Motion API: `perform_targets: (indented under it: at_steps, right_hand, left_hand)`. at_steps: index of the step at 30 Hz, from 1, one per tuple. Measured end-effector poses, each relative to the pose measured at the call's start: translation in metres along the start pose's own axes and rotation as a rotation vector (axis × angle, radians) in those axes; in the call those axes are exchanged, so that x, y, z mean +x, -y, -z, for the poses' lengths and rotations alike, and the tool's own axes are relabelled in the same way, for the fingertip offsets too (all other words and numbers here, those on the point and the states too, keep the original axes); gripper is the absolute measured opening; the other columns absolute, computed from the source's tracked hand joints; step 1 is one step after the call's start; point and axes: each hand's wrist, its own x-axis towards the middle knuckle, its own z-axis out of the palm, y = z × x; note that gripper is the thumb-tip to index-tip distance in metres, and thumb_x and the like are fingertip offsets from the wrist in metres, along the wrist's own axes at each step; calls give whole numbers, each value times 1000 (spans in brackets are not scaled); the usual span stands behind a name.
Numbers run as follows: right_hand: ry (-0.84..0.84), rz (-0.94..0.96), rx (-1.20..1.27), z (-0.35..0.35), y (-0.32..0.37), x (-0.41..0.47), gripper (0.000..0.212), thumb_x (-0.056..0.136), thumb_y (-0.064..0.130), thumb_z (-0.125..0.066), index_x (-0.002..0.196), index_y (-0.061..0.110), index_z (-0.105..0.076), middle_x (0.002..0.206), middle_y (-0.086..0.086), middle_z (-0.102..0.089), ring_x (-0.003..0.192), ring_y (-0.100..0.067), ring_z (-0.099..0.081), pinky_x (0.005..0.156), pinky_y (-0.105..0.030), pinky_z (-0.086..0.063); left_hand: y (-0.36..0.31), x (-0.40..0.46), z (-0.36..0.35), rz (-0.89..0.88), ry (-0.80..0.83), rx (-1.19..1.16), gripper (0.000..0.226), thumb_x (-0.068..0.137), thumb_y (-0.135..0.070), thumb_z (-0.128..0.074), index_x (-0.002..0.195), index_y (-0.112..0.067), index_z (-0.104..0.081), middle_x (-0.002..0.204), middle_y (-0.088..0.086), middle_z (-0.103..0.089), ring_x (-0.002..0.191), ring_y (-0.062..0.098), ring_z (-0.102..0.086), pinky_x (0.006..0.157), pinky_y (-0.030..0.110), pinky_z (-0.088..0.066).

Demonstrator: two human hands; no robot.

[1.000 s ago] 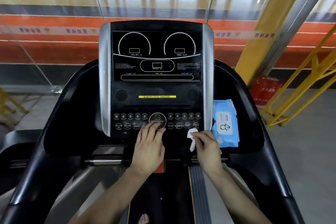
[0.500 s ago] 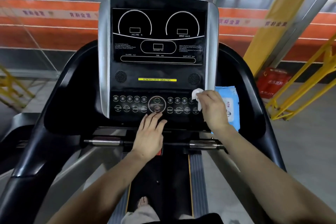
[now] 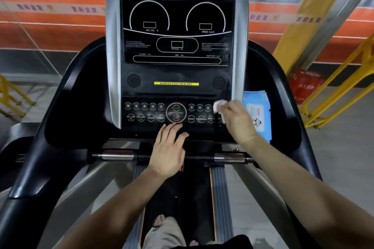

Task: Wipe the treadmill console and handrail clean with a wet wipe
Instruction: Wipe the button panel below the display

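Note:
The black treadmill console point(image 3: 176, 32) with silver side strips faces me, its button panel point(image 3: 149, 112) at the bottom. My right hand point(image 3: 237, 122) holds a crumpled white wet wipe point(image 3: 219, 105) pressed against the right end of the button panel. My left hand point(image 3: 169, 147) rests flat with spread fingers on the ledge below the round START button, holding nothing. The horizontal handrail bar point(image 3: 118, 156) with chrome grips runs below the console, partly hidden by my left hand.
A blue wet-wipe pack point(image 3: 258, 111) lies in the right console tray, just behind my right hand. Black side arms point(image 3: 40, 147) curve down on both sides. Yellow railings point(image 3: 334, 95) and a red box point(image 3: 305, 85) stand to the right. My feet stand on the belt below.
My right hand lifted the wipe from the ledge up to the right end of the button panel and keeps it there. My left hand stayed in place. The view moved closer.

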Motion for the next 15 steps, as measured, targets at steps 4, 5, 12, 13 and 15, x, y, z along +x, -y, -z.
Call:
perform_targets:
  at_steps: [4,5,12,13,15]
  right_hand:
    - [-88,-64,-20,6,-3,28,35,80,-21,-65,104,3,-76,94,-8,-68,86,-32,-61,70,-42,-58]
    - [-76,-39,-29,4,0,18,32,84,-17,-61,104,3,-76,92,-9,-67,85,-32,-60,71,-42,-58]
    - [3,101,5,-6,6,-15,32,81,-16,-73,108,2,-75,99,-10,-69,93,-29,-58,80,-43,-59]
    - [-23,66,0,-6,5,0,34,79,-16,-74,108,2,-75,97,-9,-69,92,-29,-58,78,-42,-58]
    - [-77,-7,4,-6,3,23,36,77,-18,-74,107,3,-75,95,-9,-68,88,-30,-58,75,-42,-57]
  left_hand:
    - [-2,2,2,-2,3,-3,47,86,-14,-57,133,-17,-57,147,8,-47,146,31,-38,127,53,-23]
    - [-3,3,3,-1,2,-6,47,86,-13,-58,133,-18,-57,147,8,-48,146,30,-38,127,52,-23]
    - [-6,2,11,50,0,-26,46,89,-15,-53,135,-19,-54,151,5,-45,147,28,-37,126,51,-26]
    - [-7,3,12,57,7,-29,46,90,-15,-53,136,-19,-54,152,5,-45,148,28,-36,126,51,-26]
    - [-9,3,14,69,10,-34,46,91,-16,-52,136,-20,-53,153,5,-44,148,28,-35,126,51,-26]
